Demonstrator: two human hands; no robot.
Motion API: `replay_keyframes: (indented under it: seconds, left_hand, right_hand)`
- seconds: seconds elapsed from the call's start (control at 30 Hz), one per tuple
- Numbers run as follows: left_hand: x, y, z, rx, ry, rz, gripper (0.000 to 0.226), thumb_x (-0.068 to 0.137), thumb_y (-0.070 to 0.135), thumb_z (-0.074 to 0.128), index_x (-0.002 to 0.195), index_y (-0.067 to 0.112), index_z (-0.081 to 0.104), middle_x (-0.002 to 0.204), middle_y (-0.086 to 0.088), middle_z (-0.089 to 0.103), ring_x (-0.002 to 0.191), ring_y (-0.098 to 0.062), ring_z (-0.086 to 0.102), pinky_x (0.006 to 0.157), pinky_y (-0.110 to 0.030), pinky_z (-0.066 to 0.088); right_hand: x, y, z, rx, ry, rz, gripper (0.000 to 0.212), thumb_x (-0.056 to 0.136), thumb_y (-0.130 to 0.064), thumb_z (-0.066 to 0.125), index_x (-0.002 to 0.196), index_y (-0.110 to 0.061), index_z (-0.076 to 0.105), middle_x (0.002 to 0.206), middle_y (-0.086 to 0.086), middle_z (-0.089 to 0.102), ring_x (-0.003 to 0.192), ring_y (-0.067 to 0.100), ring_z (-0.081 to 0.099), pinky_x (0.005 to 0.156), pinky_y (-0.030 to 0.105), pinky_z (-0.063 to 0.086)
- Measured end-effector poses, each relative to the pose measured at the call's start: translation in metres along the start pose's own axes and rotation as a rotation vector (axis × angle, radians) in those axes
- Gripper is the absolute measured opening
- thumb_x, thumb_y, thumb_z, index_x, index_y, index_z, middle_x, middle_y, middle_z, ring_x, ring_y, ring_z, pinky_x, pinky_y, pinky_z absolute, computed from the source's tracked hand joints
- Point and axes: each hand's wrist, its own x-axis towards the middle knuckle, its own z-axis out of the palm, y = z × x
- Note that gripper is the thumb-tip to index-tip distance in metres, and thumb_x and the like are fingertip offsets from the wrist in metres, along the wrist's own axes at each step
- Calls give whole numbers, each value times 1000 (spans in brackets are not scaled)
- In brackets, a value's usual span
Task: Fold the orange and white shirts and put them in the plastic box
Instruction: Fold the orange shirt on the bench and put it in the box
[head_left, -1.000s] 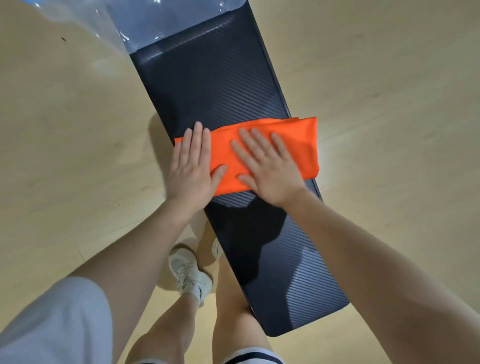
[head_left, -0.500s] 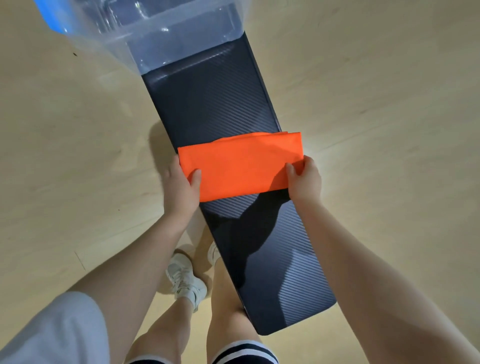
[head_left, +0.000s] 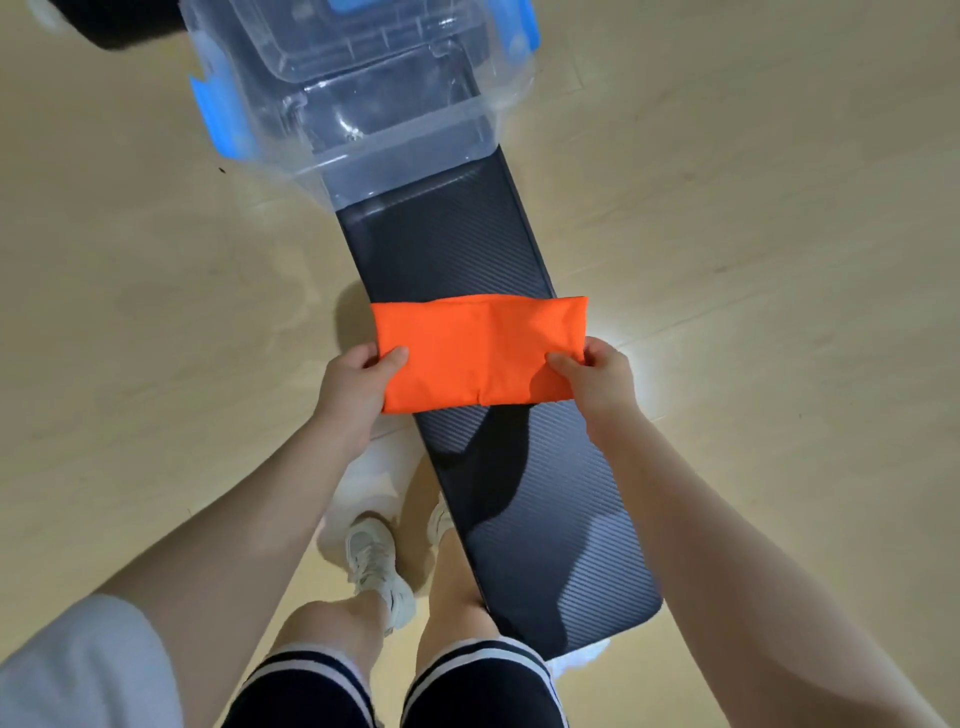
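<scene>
Person's clothing, seen from above

Both forearms bare; left hand (head_left: 349, 387) and right hand (head_left: 597, 382) without gloves, rings or watch. Short pale grey sleeve (head_left: 78, 670) on left upper arm. Dark shorts (head_left: 395, 691) with two white hem stripes. White laced trainers (head_left: 376, 571), short socks.

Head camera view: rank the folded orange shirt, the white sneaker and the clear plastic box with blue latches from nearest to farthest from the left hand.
1. The folded orange shirt, pinched at its left end by the left hand.
2. The white sneaker, down on the floor beneath that forearm.
3. The clear plastic box with blue latches, at the bench's far end.
</scene>
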Motion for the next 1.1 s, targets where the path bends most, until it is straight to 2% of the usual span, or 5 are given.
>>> replay_keyframes:
  seconds: [0.33, 0.5, 0.83, 0.97, 1.1]
  left_hand:
    - [-42, 138, -24, -225, 96, 189, 7, 89, 14, 57, 96, 15, 57, 90, -1, 63, 79, -13, 59, 62, -18, 50]
    - [1, 206, -39, -263, 174, 232, 26, 87, 16, 61, 108, 21, 46, 103, -2, 59, 91, -16, 59, 74, -28, 50]
    - [149, 249, -48, 207, 77, 156, 18, 90, 11, 53, 101, 22, 43, 85, 8, 51, 92, -21, 53, 83, -34, 44]
    - [189, 233, -42, 325, 106, -14, 21, 86, 4, 53, 107, 5, 51, 106, -17, 62, 102, -31, 58, 89, -38, 43]
    - [193, 220, -34, 460, 118, -58, 36, 79, 5, 58, 112, -3, 47, 117, -23, 54, 110, -37, 52, 96, -39, 40]
  right_hand:
    - [-41, -168, -4, -15, -45, -396, 6, 79, -15, 63, 77, -18, 58, 68, -2, 52, 71, 17, 47, 68, 32, 39]
    - [-7, -252, 21, -183, -23, -472, 16, 85, -13, 59, 96, -1, 60, 74, 4, 50, 66, 15, 43, 49, 12, 32]
    - [113, -289, 114, -381, 68, -185, 38, 83, -13, 57, 55, -20, 33, 54, -3, 34, 70, 20, 40, 51, 30, 26]
    - [148, -282, 142, -552, 56, -89, 9, 86, -12, 54, 90, -7, 60, 90, 19, 63, 90, 32, 57, 74, 36, 41]
    - [158, -277, 154, -614, 167, -74, 34, 89, -11, 48, 121, -2, 50, 120, 21, 59, 114, 36, 53, 90, 41, 42]
